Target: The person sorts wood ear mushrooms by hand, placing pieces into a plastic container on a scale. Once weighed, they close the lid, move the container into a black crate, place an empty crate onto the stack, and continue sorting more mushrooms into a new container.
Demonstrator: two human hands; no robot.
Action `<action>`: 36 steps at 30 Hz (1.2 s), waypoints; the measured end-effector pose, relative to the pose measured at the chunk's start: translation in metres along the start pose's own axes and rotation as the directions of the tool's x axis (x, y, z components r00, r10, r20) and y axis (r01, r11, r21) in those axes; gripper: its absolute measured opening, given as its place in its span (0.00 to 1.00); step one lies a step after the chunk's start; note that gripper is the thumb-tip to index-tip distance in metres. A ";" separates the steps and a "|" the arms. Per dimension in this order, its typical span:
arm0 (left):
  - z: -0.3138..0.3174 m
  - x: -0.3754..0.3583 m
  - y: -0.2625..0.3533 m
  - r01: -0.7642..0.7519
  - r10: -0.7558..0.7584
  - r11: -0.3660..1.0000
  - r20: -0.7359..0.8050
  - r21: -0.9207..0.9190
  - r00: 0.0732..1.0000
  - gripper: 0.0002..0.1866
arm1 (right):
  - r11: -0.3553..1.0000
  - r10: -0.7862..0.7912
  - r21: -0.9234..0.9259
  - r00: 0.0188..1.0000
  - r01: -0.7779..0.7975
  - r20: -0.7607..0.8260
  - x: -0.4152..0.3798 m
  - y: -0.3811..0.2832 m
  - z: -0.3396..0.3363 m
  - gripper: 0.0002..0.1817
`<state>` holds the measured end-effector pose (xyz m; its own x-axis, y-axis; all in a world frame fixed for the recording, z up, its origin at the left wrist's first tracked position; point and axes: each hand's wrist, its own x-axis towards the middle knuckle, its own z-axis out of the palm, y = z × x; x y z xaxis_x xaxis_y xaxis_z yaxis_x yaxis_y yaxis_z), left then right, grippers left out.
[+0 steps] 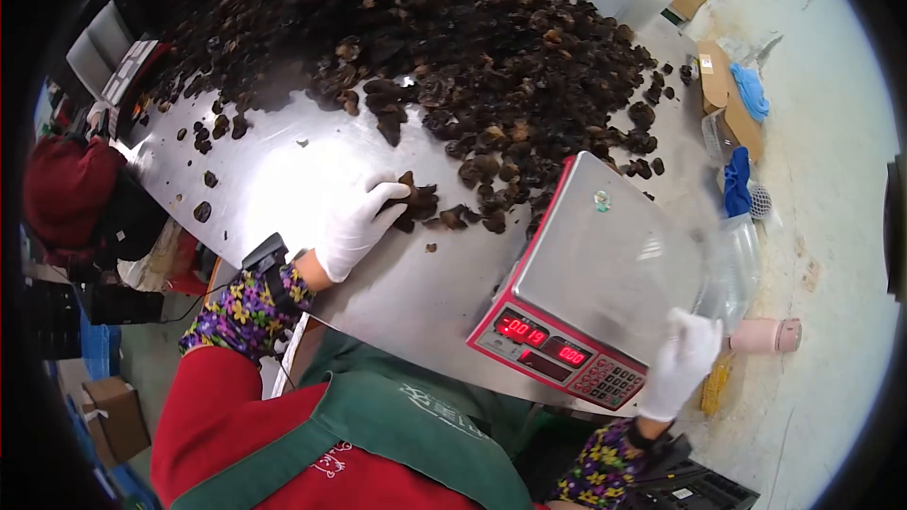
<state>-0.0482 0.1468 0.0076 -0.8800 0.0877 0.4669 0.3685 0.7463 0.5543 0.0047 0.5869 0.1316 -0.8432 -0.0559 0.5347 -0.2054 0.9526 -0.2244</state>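
The left fingers [383, 195] are closed around a dark clump [420, 203] on the surface [387, 302] to the left of the scale [567, 288], where a light pinch should avoid crumbling the brittle-looking pieces. The right fingers [690, 331] are blurred near the scale's lower right corner, so I cannot tell whether they grip anything; keeping them off the scale would probably leave its red display [521, 329] steady. Beyond the scale and to its left spreads the dark heap [406, 38], with loose bits [453, 217] along its fringe.
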 end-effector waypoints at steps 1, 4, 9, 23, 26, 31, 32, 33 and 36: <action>-0.004 -0.010 -0.006 -0.014 0.016 0.999 -0.059 0.032 0.998 0.14 | 0.979 -0.134 -0.151 0.990 0.140 0.048 -0.011 -0.011 0.008 0.04; -0.019 -0.030 -0.016 0.133 -0.130 0.991 -0.090 0.023 0.987 0.22 | 0.971 -0.111 -0.206 0.992 0.122 0.065 -0.043 -0.030 0.028 0.09; -0.035 -0.028 -0.031 0.155 -0.161 0.985 -0.086 -0.079 0.983 0.35 | 0.987 -0.108 -0.123 0.994 0.103 -0.034 -0.073 -0.082 0.019 0.23; -0.035 -0.029 -0.061 0.155 -0.157 0.987 -0.059 -0.041 0.986 0.28 | 0.839 -0.176 0.539 0.973 0.071 0.147 -0.060 -0.198 0.097 0.14; -0.039 -0.020 -0.057 0.109 -0.110 0.994 -0.040 -0.021 0.993 0.33 | 0.863 -0.198 0.499 0.964 0.086 0.176 -0.041 -0.204 0.135 0.14; -0.025 0.018 -0.051 -0.147 0.136 0.989 0.225 0.031 0.965 0.47 | 0.902 -0.171 0.426 0.964 0.070 0.202 -0.028 -0.206 0.141 0.15; -0.022 0.024 -0.047 -0.197 0.182 0.980 0.289 0.026 0.940 0.49 | 0.897 -0.163 0.438 0.969 0.067 0.187 -0.028 -0.207 0.133 0.15; -0.017 0.027 -0.044 -0.239 0.215 0.970 0.321 0.039 0.922 0.50 | 0.900 -0.157 0.432 0.970 0.062 0.187 -0.029 -0.206 0.123 0.15; -0.008 0.040 -0.025 -0.461 0.377 0.876 0.396 0.142 0.838 0.50 | 0.881 -0.153 0.462 0.986 0.105 0.066 -0.038 -0.195 0.086 0.15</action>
<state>-0.0898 0.1264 0.0178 -0.7170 0.6156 0.3271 0.6857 0.7072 0.1722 0.0339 0.3773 0.0849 -0.8330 -0.2203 0.5076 -0.4991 0.6951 -0.5175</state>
